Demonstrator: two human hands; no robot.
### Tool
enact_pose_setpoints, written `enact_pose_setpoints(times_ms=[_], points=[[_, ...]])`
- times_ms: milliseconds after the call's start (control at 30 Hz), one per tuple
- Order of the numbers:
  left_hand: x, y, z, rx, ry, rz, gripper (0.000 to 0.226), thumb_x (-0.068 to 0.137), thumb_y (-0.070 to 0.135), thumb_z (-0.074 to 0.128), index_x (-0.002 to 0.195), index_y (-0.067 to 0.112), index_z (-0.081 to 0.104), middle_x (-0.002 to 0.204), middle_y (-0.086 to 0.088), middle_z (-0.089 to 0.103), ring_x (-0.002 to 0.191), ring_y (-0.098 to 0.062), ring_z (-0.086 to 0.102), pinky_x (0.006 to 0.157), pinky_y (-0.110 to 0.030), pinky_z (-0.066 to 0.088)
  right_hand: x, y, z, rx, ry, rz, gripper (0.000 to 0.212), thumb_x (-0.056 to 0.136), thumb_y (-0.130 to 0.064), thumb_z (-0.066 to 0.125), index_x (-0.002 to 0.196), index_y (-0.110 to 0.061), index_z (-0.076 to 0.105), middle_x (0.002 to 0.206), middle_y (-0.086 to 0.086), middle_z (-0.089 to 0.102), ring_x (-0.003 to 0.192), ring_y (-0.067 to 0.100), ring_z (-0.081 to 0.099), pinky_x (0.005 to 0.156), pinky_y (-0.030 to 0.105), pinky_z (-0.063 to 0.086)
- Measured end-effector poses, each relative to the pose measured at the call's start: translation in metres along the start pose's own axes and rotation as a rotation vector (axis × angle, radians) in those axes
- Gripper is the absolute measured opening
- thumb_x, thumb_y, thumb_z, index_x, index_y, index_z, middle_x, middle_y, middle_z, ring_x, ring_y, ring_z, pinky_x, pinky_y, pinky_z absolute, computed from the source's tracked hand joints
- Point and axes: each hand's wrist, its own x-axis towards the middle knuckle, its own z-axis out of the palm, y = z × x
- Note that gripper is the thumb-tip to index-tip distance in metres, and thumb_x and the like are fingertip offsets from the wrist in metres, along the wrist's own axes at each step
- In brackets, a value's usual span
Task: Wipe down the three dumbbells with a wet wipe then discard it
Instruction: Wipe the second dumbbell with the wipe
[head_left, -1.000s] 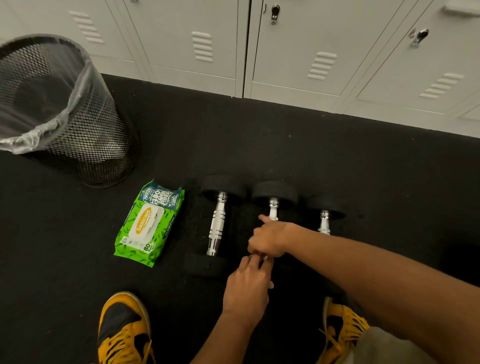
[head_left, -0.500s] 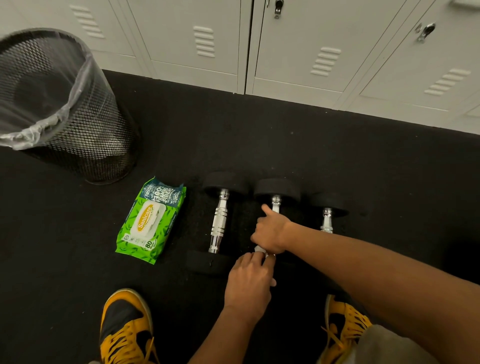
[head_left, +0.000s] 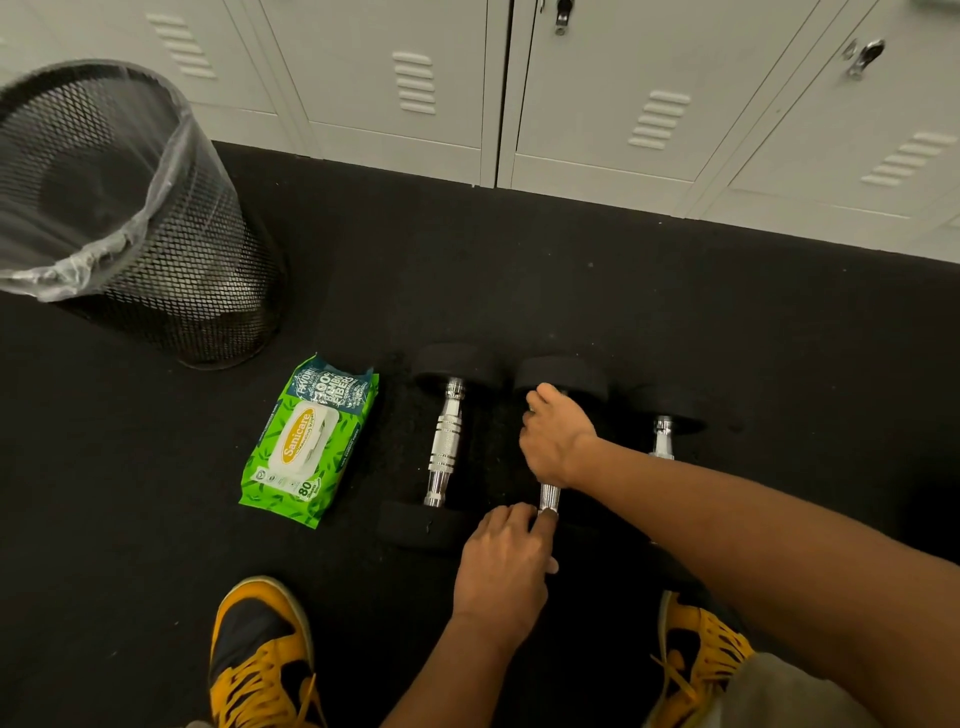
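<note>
Sliding up the middle dumbbell (head_left: 549, 496) handle toward its far head, my right hand (head_left: 557, 441) has its grip wrapped around the bar; my left hand (head_left: 506, 564) steadies the near end with relaxed fingers, floor (head_left: 519, 270) beneath.

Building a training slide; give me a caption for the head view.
Right hand grips the middle dumbbell's handle; left hand steadies its near end.

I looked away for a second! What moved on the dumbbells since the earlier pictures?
The right hand slid up the middle dumbbell's handle toward its far black end, uncovering the near chrome part. The wipe cannot be seen now. The left hand stayed at the near end, fingers touching it. The left dumbbell, right dumbbell, wipes pack and bin did not move.
</note>
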Motion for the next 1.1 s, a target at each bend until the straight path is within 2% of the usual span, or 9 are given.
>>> enact_pose_setpoints(times_ms=[167, 233, 333, 467, 567, 700, 800, 900, 1100], points=[[0.001, 0.002, -0.004, -0.013, -0.019, -0.003, 0.048, 0.094, 0.028, 0.059, 0.139, 0.023, 0.045, 0.132, -0.002, 0.052, 0.119, -0.019, 0.049, 0.101, -0.031, 0.041, 0.000, 0.001, -0.003, 0.075, -0.013, 0.073, 0.025, 0.098, -0.031, 0.045, 0.100, -0.018, 0.066, 0.097, 0.004, 0.065, 0.088, 0.022, 0.057, 0.089, 0.038, 0.040], [0.001, 0.003, -0.006, -0.022, -0.035, -0.007, 0.048, 0.095, 0.028, 0.057, 0.140, 0.023, 0.043, 0.133, -0.002, 0.050, 0.119, -0.019, 0.047, 0.100, -0.031, 0.040, -0.006, 0.007, -0.004, 0.186, 0.020, 0.097, 0.018, 0.096, -0.026, 0.054, 0.106, -0.016, 0.065, 0.101, 0.006, 0.065, 0.094, 0.025, 0.059, 0.090, 0.040, 0.044], [0.002, 0.002, -0.009, -0.035, -0.057, -0.018, 0.049, 0.096, 0.027, 0.056, 0.142, 0.023, 0.040, 0.136, -0.001, 0.047, 0.122, -0.019, 0.045, 0.100, -0.031, 0.040, -0.018, 0.018, -0.002, 0.309, 0.075, 0.102, 0.022, 0.093, -0.014, 0.060, 0.114, -0.013, 0.062, 0.115, 0.010, 0.064, 0.107, 0.029, 0.057, 0.089, 0.041, 0.047], [0.000, 0.001, -0.012, -0.029, -0.064, -0.044, 0.049, 0.096, 0.026, 0.057, 0.142, 0.024, 0.040, 0.136, 0.000, 0.047, 0.123, -0.019, 0.044, 0.099, -0.030, 0.041, -0.031, 0.019, 0.009, 0.465, 0.155, 0.191, 0.025, 0.092, -0.004, 0.056, 0.116, -0.011, 0.062, 0.121, 0.005, 0.060, 0.107, 0.027, 0.057, 0.074, 0.036, 0.047], [0.000, 0.001, -0.012, -0.030, -0.069, -0.047, 0.048, 0.095, 0.025, 0.058, 0.140, 0.024, 0.042, 0.134, 0.000, 0.049, 0.122, -0.019, 0.045, 0.098, -0.029, 0.042, -0.033, 0.007, 0.022, 0.621, 0.208, 0.303, 0.025, 0.091, -0.004, 0.057, 0.114, -0.013, 0.061, 0.123, 0.002, 0.057, 0.104, 0.025, 0.058, 0.064, 0.032, 0.038], [0.001, 0.000, -0.013, -0.021, -0.087, -0.062, 0.049, 0.095, 0.027, 0.058, 0.141, 0.025, 0.041, 0.136, 0.001, 0.048, 0.126, -0.020, 0.042, 0.101, -0.031, 0.039, -0.032, -0.010, 0.042, 0.754, 0.318, 0.425, 0.021, 0.094, -0.014, 0.060, 0.115, -0.014, 0.060, 0.132, -0.003, 0.055, 0.100, 0.022, 0.058, 0.061, 0.028, 0.036], [0.001, 0.000, -0.014, -0.015, -0.104, -0.076, 0.051, 0.096, 0.026, 0.058, 0.143, 0.025, 0.039, 0.139, 0.000, 0.046, 0.133, -0.023, 0.038, 0.107, -0.033, 0.035, -0.029, -0.019, 0.046, 0.893, 0.386, 0.554, 0.018, 0.095, -0.019, 0.059, 0.111, -0.013, 0.061, 0.119, -0.002, 0.060, 0.093, 0.019, 0.057, 0.061, 0.025, 0.036], [0.001, -0.001, -0.015, -0.017, -0.127, -0.090, 0.052, 0.096, 0.026, 0.057, 0.144, 0.026, 0.037, 0.141, 0.000, 0.045, 0.135, -0.024, 0.036, 0.110, -0.034, 0.033, -0.028, -0.023, 0.040, 1.173, 0.443, 0.740, 0.016, 0.097, -0.022, 0.057, 0.107, -0.011, 0.063, 0.106, 0.003, 0.063, 0.094, 0.021, 0.061, 0.065, 0.025, 0.038], [0.001, -0.006, -0.018, -0.010, -0.177, -0.093, 0.055, 0.096, 0.023, 0.058, 0.145, 0.028, 0.034, 0.144, -0.001, 0.041, 0.139, -0.027, 0.030, 0.113, -0.036, 0.028, -0.015, -0.022, 0.031, 1.826, 0.334, 0.955, 0.036, 0.096, -0.019, 0.059, 0.130, -0.010, 0.055, 0.123, 0.011, 0.062, 0.112, 0.022, 0.059, 0.075, 0.020, 0.042]])
